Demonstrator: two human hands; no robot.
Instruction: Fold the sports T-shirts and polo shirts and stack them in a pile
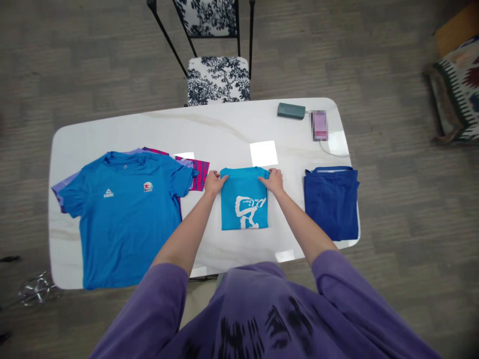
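Observation:
A turquoise T-shirt [241, 199] with white lettering lies folded into a neat rectangle in front of me on the white table. My left hand [215, 182] pinches its upper left corner between thumb and fingers. At the upper right corner, my right hand [274, 181] grips the cloth in the same way. To the left, a blue T-shirt [129, 219] with small chest logos is spread flat over other shirts, with a pink striped sleeve [201, 173] showing beneath. On the right rests a stack of folded dark blue clothing [331, 204].
The white table [220, 124] has rounded corners. Toward its far right lie a dark green case-like object [291, 110] and a blurred pinkish device [319, 125] with a white cable. A patterned chair [219, 80] stands beyond the far edge. A patterned cushion [458, 94] is at the right.

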